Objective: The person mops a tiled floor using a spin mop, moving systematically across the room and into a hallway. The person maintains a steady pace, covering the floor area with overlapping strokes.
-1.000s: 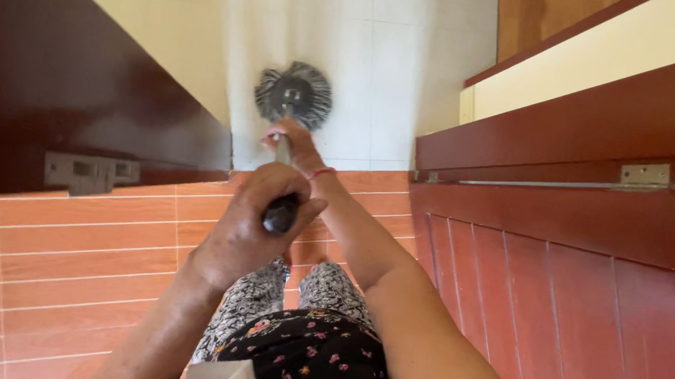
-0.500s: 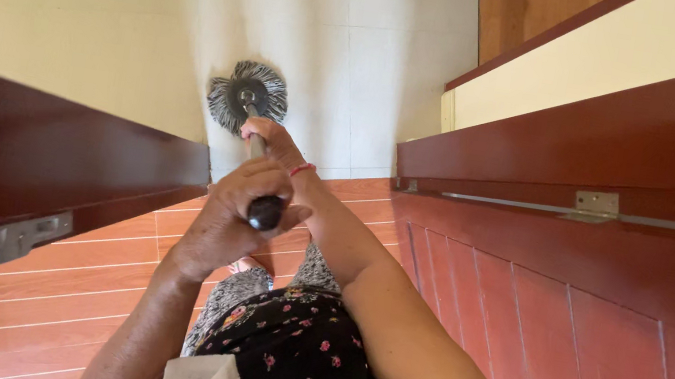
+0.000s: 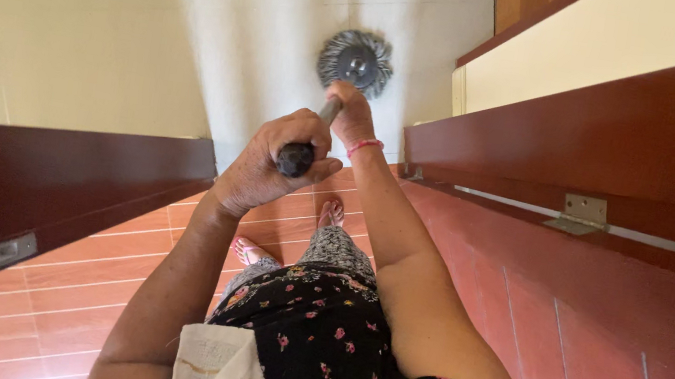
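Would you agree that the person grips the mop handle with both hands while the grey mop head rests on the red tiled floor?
Not quite. The head view shows both hands, the left hand and the right hand, gripping the mop handle, but the grey mop head rests on the pale, whitish floor beyond the red tiled floor, not on the red tiles.

the mop head (image 3: 356, 60) is showing grey strands around a darker round centre, and its handle (image 3: 297, 159) is ending in black. a pink band (image 3: 364, 145) is circling the right wrist. the dress (image 3: 357, 357) is showing black with small pink and red flowers, and a cream cloth (image 3: 217, 369) is lying against it. the floor tiles (image 3: 94, 269) are showing reddish brown with pale grout lines, the wall (image 3: 274, 20) is looking off-white, and the door (image 3: 664, 149) is showing dark maroon with a silver hinge (image 3: 581, 213).
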